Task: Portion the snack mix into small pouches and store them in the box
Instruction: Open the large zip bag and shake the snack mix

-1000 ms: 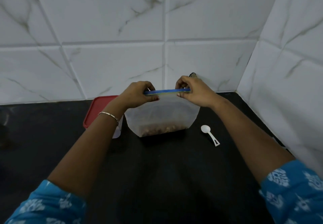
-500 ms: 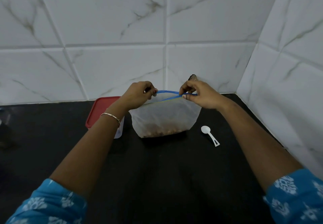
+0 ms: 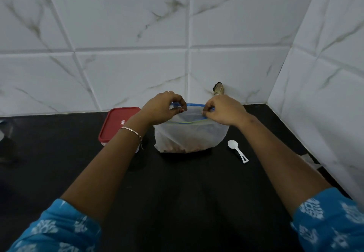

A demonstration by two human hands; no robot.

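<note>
A translucent zip bag (image 3: 190,134) with a blue seal strip stands on the black counter (image 3: 177,192), brown snack mix lying in its bottom. My left hand (image 3: 161,110) pinches the left end of the bag's rim. My right hand (image 3: 224,112) pinches the right end. Between them the mouth gapes wide. Left of the bag, partly behind my left forearm, stands a clear box with a red lid (image 3: 116,124). A white plastic scoop (image 3: 237,150) lies on the counter to the right of the bag.
White marble-look tiled walls close off the back and the right side, meeting in a corner (image 3: 275,94). A small dark object (image 3: 218,89) sticks up against the back wall behind my right hand. Something dim sits at the far left edge (image 3: 4,131).
The bag's blue seal was pressed flat between both hands one second ago. My hands have pulled the two sides apart, and the mouth has widened into an oval.
</note>
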